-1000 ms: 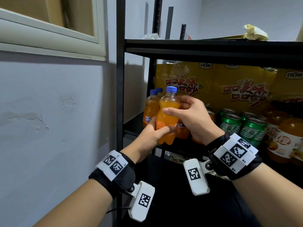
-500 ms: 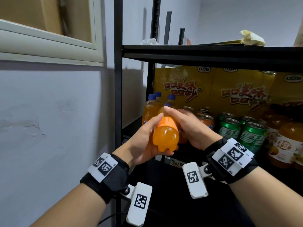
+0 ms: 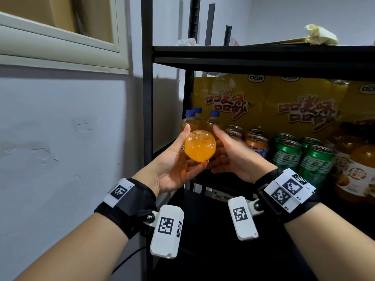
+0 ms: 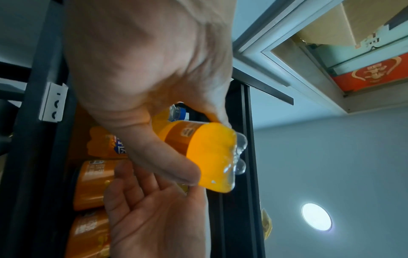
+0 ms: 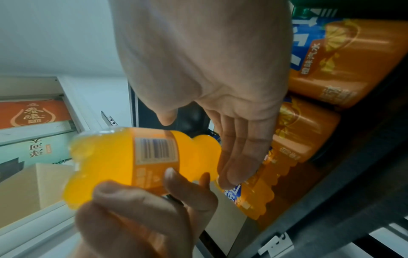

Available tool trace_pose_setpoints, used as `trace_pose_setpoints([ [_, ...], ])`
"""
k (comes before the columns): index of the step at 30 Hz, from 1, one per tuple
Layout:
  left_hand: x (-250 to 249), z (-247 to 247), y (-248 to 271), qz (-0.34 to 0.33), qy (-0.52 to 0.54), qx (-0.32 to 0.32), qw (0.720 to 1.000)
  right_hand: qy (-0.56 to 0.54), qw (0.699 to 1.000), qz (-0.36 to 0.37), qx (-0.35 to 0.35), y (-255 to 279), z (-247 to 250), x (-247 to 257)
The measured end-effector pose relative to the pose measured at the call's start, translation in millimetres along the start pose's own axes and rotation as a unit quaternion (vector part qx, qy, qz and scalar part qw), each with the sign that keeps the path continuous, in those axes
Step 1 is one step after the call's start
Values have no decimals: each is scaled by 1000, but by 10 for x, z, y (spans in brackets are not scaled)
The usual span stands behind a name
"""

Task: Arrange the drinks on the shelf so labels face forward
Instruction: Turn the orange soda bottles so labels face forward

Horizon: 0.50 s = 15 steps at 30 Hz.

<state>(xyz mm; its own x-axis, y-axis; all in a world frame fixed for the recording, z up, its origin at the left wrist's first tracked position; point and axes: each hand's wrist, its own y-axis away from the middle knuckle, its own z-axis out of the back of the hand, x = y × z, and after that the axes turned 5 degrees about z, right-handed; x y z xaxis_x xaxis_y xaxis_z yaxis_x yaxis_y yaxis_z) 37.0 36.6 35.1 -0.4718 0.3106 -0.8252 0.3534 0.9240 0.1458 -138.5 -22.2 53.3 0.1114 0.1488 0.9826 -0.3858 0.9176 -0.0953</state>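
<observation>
Left hand (image 3: 172, 165) grips the orange soda bottle (image 3: 199, 145) w/ thumb & fingers curled round its lower body; bottle is tipped flat, base toward the head cam, cap end pointing into the shelf. In the right wrist view its label w/ barcode faces that cam, thumb on the label's edge.

Right hand (image 3: 231, 157) sits just right of the bottle, palm toward it, fingers straight & together. Whether they touch the bottle's neck end can't be told.

Bottle is held in the air at the front left corner of the black shelf (image 3: 263, 55), in front of three upright orange bottles w/ blue caps (image 3: 191, 122).

Right of those: orange cans (image 3: 256, 144), then green cans (image 3: 300, 157), then big orange juice bottles (image 3: 359, 169) at the far right edge. Behind the drinks, yellow snack bags (image 3: 259, 102) w/ red lettering line the back.

On the board above: crumpled yellowish paper (image 3: 320, 35) and a white wad (image 3: 185, 42).

Left of the shelf post: grey wall (image 3: 60, 138) & pale window frame (image 3: 60, 45).
</observation>
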Motion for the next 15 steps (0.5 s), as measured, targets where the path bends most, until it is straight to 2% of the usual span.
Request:
trace_pose_setpoints([
  [5,42,0,-57,-34,-85,-51,994,30,1000,2,6,45,9,37],
  [8,89,16,-69,-104,-183,-84,974,37,999,18,23,71,28,62],
  [12,112,63,-54,-208,-250,-88,942,-2,995,93,42,115,52,87],
  [15,116,98,-56,-264,-268,-93,922,40,984,174,11,123,67,84],
])
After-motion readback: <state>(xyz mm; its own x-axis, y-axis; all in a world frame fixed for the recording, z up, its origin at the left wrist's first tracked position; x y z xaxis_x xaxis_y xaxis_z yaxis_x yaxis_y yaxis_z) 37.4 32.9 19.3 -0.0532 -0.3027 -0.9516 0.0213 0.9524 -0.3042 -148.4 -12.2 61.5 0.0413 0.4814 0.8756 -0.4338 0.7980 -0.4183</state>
